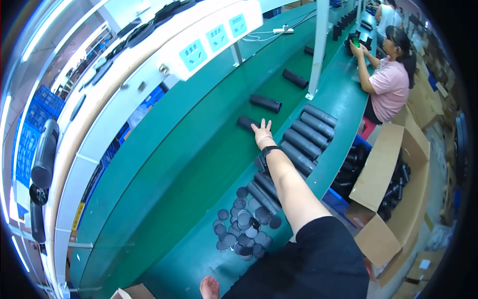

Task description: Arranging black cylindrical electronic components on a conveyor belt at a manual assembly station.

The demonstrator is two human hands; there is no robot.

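My right arm reaches far out over the green bench. My right hand point(262, 131), with a dark band at its wrist, has its fingers spread at the near end of a black cylinder point(246, 123) lying on the belt. The fingers seem to touch that end but are not wrapped round it. Near the lower edge, my left hand point(209, 288) shows only in part, fingers loosely bent and nothing visible in it. Between the hands lies a pile of dark round discs point(244, 224). Several black tubes point(301, 144) lie side by side beside my right forearm.
More black cylinders point(265, 103) lie along the green belt point(199, 154). A white post point(318, 50) rises beyond my hand. A socket rail point(214, 40) runs overhead at left. At right stand an open carton point(373, 174) and a co-worker point(391, 82) holding a phone point(355, 43).
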